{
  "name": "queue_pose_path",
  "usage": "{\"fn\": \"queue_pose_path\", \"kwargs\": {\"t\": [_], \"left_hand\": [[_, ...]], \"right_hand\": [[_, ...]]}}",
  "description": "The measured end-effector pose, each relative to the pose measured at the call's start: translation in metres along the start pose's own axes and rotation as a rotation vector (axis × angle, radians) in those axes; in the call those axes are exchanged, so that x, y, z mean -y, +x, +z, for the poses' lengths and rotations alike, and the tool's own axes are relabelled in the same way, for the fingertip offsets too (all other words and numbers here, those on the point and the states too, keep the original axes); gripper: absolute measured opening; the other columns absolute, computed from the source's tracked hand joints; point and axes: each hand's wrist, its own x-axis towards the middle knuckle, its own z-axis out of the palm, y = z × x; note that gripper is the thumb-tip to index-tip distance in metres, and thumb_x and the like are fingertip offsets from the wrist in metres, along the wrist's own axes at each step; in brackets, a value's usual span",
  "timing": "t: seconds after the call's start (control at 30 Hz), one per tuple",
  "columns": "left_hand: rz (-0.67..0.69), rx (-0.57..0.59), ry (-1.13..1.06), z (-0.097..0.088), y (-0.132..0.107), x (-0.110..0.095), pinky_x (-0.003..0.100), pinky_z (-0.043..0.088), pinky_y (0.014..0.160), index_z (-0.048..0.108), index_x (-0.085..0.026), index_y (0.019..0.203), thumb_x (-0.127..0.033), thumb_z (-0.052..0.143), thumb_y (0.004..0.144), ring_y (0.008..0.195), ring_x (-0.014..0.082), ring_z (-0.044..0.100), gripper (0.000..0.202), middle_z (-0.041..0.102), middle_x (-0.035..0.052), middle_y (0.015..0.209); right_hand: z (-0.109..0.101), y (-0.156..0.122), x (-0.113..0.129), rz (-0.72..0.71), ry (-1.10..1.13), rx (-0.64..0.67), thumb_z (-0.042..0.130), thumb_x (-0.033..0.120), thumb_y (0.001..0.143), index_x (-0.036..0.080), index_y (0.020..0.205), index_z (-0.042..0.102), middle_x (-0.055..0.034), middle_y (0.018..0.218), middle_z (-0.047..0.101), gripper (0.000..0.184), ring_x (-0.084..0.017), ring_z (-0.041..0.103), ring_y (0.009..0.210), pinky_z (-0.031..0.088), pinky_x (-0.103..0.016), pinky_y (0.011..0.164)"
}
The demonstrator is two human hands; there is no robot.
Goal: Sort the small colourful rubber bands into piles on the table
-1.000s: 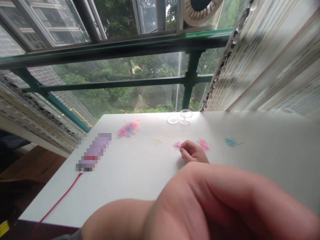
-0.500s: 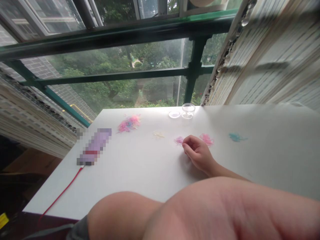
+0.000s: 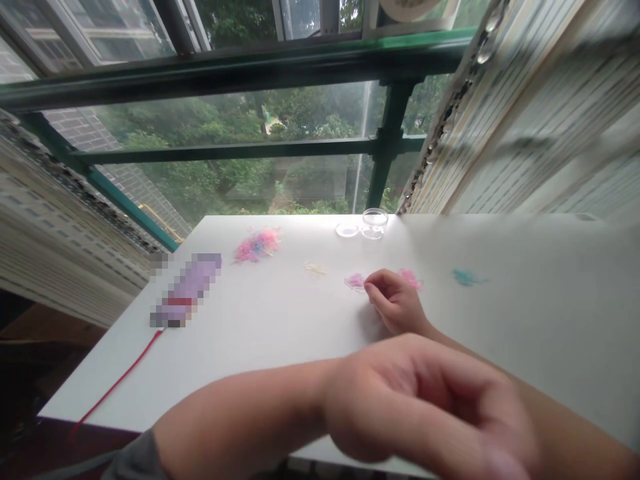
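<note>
My right hand (image 3: 395, 303) rests on the white table (image 3: 260, 333) with its fingers curled into a pinch. The fingertips sit beside a small pink pile of tiny bands (image 3: 355, 281); whether they hold anything is too small to see. A second pink pile (image 3: 412, 278) lies just behind the hand. My left hand (image 3: 425, 407) hangs close to the camera above the table's near edge. It is blurred, with bent fingers, and its forearm comes in from the lower left.
Also on the table: a teal pile (image 3: 465, 277) to the right, a pale yellow pile (image 3: 315, 269), a mixed pink-and-blue pile (image 3: 257, 245), two small clear dishes (image 3: 375, 222) at the far edge, and a blurred-out purple object (image 3: 186, 290) with a red cable (image 3: 115, 385). Window glass and blinds stand behind.
My left hand and arm have dropped away from the camera and moved right, so the hand now shows whole. My right hand has stayed by the pink pile.
</note>
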Motion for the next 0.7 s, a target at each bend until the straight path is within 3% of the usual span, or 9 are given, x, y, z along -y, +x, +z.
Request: {"fn": "queue_pose_path", "kwargs": {"t": [0.1,0.23,0.33,0.4,0.5,0.7], "left_hand": [[0.022,-0.239,0.032,-0.032,-0.006,0.018,0.022,0.036,0.042,0.045,-0.017,0.062,-0.045,0.054,0.079,0.045,0.0079,0.039,0.034,0.043,-0.0012,0.053],[-0.046,-0.747,0.459,-0.1,-0.037,0.063,0.022,0.034,0.049,0.046,-0.016,0.062,-0.037,0.053,0.078,0.053,0.009,0.038,0.028,0.043,-0.0016,0.057],[-0.127,-1.017,0.699,-0.147,-0.06,0.083,0.022,0.033,0.052,0.045,-0.016,0.06,-0.034,0.051,0.076,0.053,0.0095,0.037,0.025,0.039,-0.0035,0.054],[-0.135,-1.179,0.773,-0.165,-0.069,0.088,0.022,0.034,0.055,0.044,-0.016,0.06,-0.033,0.048,0.076,0.056,0.0099,0.039,0.024,0.04,-0.0035,0.055],[-0.225,-1.249,0.853,-0.172,-0.073,0.087,0.022,0.032,0.054,0.042,-0.017,0.059,-0.036,0.048,0.076,0.054,0.0099,0.039,0.026,0.038,-0.0043,0.054],[-0.432,-1.212,0.987,-0.168,-0.073,0.084,0.022,0.032,0.054,0.049,-0.018,0.061,-0.042,0.05,0.073,0.053,0.0119,0.044,0.028,0.046,-0.0038,0.052]], "right_hand": [[-0.004,0.002,-0.001,-0.025,-0.034,-0.028,0.055,0.027,0.077,0.018,0.072,0.056,0.0,0.061,0.053,0.01,-0.012,0.047,0.055,0.037,-0.024,0.05],[-0.011,0.004,-0.001,-0.066,-0.098,-0.026,0.054,0.027,0.079,0.017,0.074,0.058,-0.0004,0.061,0.054,0.011,-0.012,0.047,0.055,0.037,-0.024,0.051],[-0.019,0.007,0.001,-0.109,-0.186,-0.009,0.054,0.025,0.079,0.018,0.073,0.06,0.0,0.059,0.053,0.011,-0.012,0.045,0.053,0.036,-0.024,0.051],[-0.028,0.009,0.002,-0.147,-0.262,-0.02,0.054,0.023,0.078,0.018,0.073,0.061,-0.0003,0.06,0.054,0.011,-0.012,0.045,0.053,0.036,-0.024,0.051],[-0.046,0.012,-0.001,-0.18,-0.373,-0.018,0.053,0.022,0.078,0.019,0.073,0.063,-0.0011,0.062,0.055,0.011,-0.012,0.045,0.052,0.036,-0.024,0.051],[-0.086,0.017,-0.016,-0.132,-0.654,0.005,0.053,0.019,0.075,0.02,0.073,0.066,-0.0018,0.068,0.06,0.013,-0.011,0.047,0.053,0.036,-0.024,0.054]]}}
